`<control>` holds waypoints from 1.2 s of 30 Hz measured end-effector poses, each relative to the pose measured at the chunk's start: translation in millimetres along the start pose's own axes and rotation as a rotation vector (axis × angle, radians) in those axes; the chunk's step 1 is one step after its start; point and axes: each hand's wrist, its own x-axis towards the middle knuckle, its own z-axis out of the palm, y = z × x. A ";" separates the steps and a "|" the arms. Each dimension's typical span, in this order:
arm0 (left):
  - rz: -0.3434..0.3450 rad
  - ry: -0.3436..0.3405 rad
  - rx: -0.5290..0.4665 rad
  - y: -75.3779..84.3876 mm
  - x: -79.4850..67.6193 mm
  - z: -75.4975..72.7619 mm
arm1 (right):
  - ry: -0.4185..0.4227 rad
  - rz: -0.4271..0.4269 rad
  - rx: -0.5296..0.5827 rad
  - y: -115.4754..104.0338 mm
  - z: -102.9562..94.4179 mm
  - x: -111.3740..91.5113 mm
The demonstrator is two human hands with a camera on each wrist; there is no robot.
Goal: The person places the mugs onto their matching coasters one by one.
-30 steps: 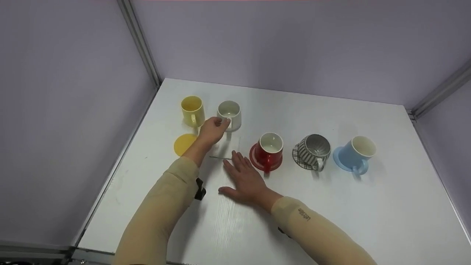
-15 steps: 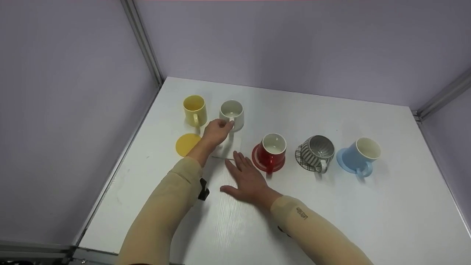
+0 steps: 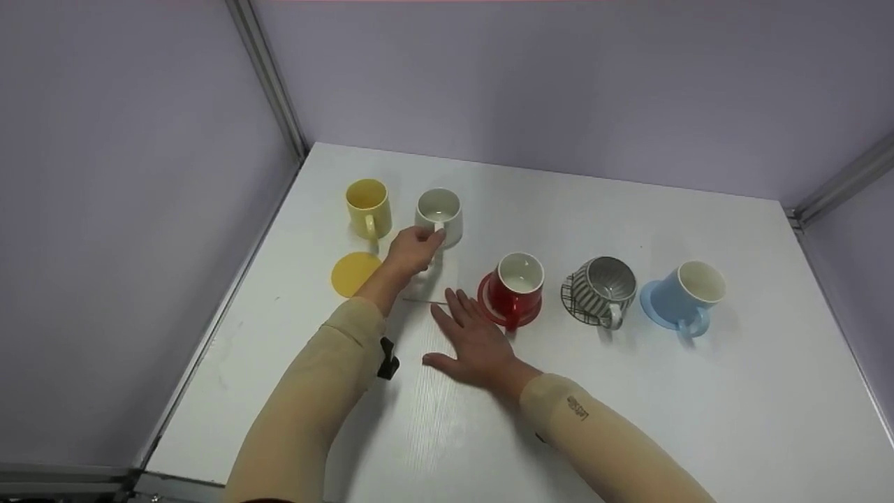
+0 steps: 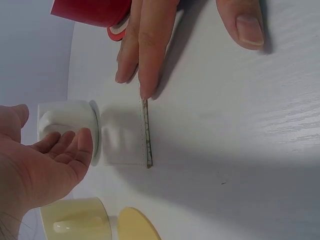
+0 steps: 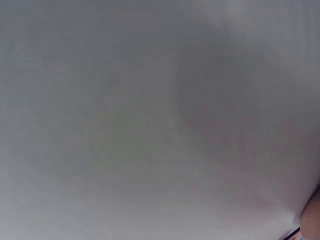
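Note:
A white mug (image 3: 440,207) stands upright behind a thin white square coaster (image 4: 125,145) with a stitched edge. My left hand (image 3: 413,251) pinches the mug's handle; in the left wrist view its curled fingers overlap the mug's side. The right hand (image 3: 478,349) lies spread and straight, its fingertips on the coaster's near edge and its thumb out to the left. Just right of those fingertips, a red mug (image 3: 515,293) sits on a red coaster (image 3: 534,314). The right wrist view is mostly a grey blur.
A yellow mug (image 3: 369,209) stands left of the white one, behind a round yellow coaster (image 3: 353,272). Further right are a grey striped mug (image 3: 594,293) on a wire coaster (image 3: 569,300) and a light blue mug (image 3: 681,297) on a blue coaster (image 3: 656,307). Grey walls enclose the table (image 3: 733,419).
The head view shifts slightly. Left hand, right hand and mugs keep nearly the same places relative to one another.

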 end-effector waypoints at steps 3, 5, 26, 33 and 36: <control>0.002 -0.011 -0.030 0.0 0.0 1.4 | 0.009 0.008 0.002 -2.1 0.9 -0.9; 0.010 -0.017 -0.059 0.1 0.3 2.4 | 0.012 0.015 -0.001 -3.3 1.5 -0.9; -0.022 -0.006 -0.163 -4.6 6.8 3.8 | 0.002 0.027 0.003 -11.1 5.9 4.3; -0.006 0.020 -0.145 -6.3 8.4 3.9 | -0.014 0.048 -0.017 -13.0 2.9 5.4; 0.009 0.042 -0.121 -6.8 8.9 4.8 | -0.017 0.054 -0.016 -13.9 2.7 5.8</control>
